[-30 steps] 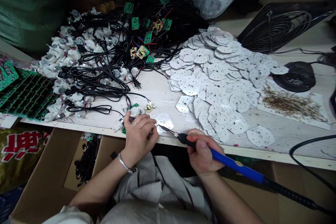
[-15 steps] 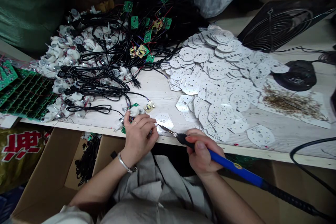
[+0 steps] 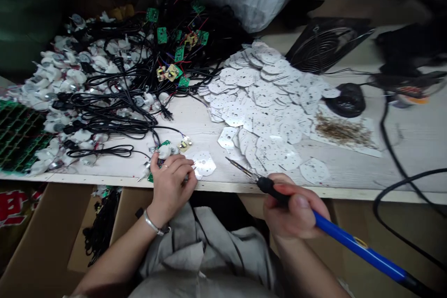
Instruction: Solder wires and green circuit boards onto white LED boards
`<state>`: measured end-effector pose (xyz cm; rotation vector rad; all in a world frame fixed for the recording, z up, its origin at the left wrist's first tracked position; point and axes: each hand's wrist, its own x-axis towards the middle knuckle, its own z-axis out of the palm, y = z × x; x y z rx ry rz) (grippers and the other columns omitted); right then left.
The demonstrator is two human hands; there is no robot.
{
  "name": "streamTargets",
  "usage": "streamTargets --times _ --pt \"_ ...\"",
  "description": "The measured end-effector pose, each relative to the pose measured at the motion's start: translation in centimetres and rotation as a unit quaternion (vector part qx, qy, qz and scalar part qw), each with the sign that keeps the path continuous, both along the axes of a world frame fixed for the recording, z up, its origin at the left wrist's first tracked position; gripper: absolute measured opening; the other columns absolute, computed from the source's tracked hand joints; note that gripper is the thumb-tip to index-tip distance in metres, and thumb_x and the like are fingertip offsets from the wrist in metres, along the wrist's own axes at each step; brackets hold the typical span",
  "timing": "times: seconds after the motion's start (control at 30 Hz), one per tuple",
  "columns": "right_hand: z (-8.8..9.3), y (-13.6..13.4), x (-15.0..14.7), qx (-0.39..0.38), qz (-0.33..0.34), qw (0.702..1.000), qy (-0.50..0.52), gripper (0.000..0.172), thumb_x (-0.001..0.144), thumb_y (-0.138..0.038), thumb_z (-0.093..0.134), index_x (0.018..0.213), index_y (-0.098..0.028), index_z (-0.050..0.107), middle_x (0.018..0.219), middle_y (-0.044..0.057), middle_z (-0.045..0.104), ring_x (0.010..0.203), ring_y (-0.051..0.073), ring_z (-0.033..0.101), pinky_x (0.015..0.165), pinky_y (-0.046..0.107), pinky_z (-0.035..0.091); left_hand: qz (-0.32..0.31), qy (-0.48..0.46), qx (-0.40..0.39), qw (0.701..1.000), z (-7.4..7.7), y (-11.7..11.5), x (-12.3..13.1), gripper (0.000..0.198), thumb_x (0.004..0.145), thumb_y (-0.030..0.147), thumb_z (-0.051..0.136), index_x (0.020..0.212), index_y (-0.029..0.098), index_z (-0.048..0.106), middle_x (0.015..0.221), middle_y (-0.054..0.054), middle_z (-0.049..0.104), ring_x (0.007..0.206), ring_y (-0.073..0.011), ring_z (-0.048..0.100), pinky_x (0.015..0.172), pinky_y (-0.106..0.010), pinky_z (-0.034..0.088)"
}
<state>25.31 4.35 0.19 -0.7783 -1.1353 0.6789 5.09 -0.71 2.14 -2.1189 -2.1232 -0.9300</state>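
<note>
My right hand (image 3: 296,207) is wrapped round a blue soldering iron (image 3: 349,237), its bare tip pointing left over the bench. The tip stands apart from a white hexagonal board (image 3: 204,163) at the bench's front edge. My left hand (image 3: 174,179) lies at that board's left side, thumb and forefinger pinched together; thin reddish wire shows by the fingertips. What else the pinch holds is hidden. Around its fingers are a white plastic motor (image 3: 166,150) and a green circuit board (image 3: 151,178), partly covered. A small yellowish circuit board (image 3: 185,143) lies just behind.
A heap of white boards (image 3: 263,95) covers the middle. Left are piled motors (image 3: 49,67), black cords (image 3: 115,125) and green panels (image 3: 21,135). Right are a fan (image 3: 323,44), a dark lump (image 3: 349,100) and brown debris (image 3: 344,128). Cardboard boxes (image 3: 56,233) stand below.
My right hand has drawn the soldering iron to the right, away from the white board and my left fingers. The left hand keeps its pinch. The whole view has shifted.
</note>
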Motion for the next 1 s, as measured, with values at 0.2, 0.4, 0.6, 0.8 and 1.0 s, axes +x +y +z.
streamTargets --times 0.2,0.4,0.6,0.8,1.0 --pt "0.7 2.3 6.3 -0.021 -0.249 0.968 -0.007 0.019 0.08 -0.028 0.051 0.068 -0.017 0.062 0.049 -0.003 0.053 0.027 0.008 0.036 0.026 0.022 0.022 -0.048 0.049 0.072 0.995 -0.6 0.2 -0.9 0.004 0.079 0.022 0.062 0.077 0.025 0.06 0.082 0.0 0.075 0.084 -0.0254 0.069 0.105 -0.055 0.022" --pt "-0.2 3.8 12.2 -0.121 -0.351 0.928 -0.03 0.027 0.082 -0.043 0.054 0.074 -0.018 0.057 0.037 -0.009 0.042 0.029 0.009 0.038 0.03 0.021 0.029 -0.069 0.067 0.092 0.991 -1.1 0.7 -1.5 0.005 0.078 0.023 0.062 0.074 0.024 0.06 0.078 0.0 0.075 0.08 -0.0278 0.07 0.104 -0.055 0.025" --pt "-1.6 5.8 13.5 -0.178 -0.311 0.932 -0.05 0.035 0.083 -0.051 0.055 0.086 -0.016 0.058 0.047 -0.007 0.053 0.035 0.009 0.048 0.038 0.02 0.04 -0.064 0.067 0.116 0.989 -1.2 0.8 -1.7 0.011 0.081 0.031 0.056 0.075 0.025 0.063 0.076 0.001 0.075 0.075 -0.0292 0.07 0.098 -0.056 0.03" --pt "-1.7 7.4 14.5 -0.2 -0.306 0.928 -0.066 0.04 0.083 -0.054 0.054 0.093 -0.015 0.059 0.053 -0.007 0.057 0.038 0.009 0.054 0.043 0.021 0.044 -0.026 0.024 0.096 0.995 -2.2 0.2 -1.7 0.016 0.085 0.034 0.05 0.083 0.034 0.066 0.083 0.006 0.074 0.083 -0.0293 0.069 0.099 -0.059 0.029" --pt "-1.2 9.0 14.8 -0.228 -0.266 0.929 -0.118 0.042 0.081 -0.054 0.057 0.097 -0.015 0.062 0.061 -0.003 0.064 0.047 0.012 0.062 0.053 0.025 0.05 -0.081 0.068 0.106 0.989 -2.1 -0.5 -2.6 0.016 0.082 0.022 0.059 0.092 0.032 0.067 0.087 0.004 0.075 0.081 -0.0253 0.069 0.085 -0.048 0.038"
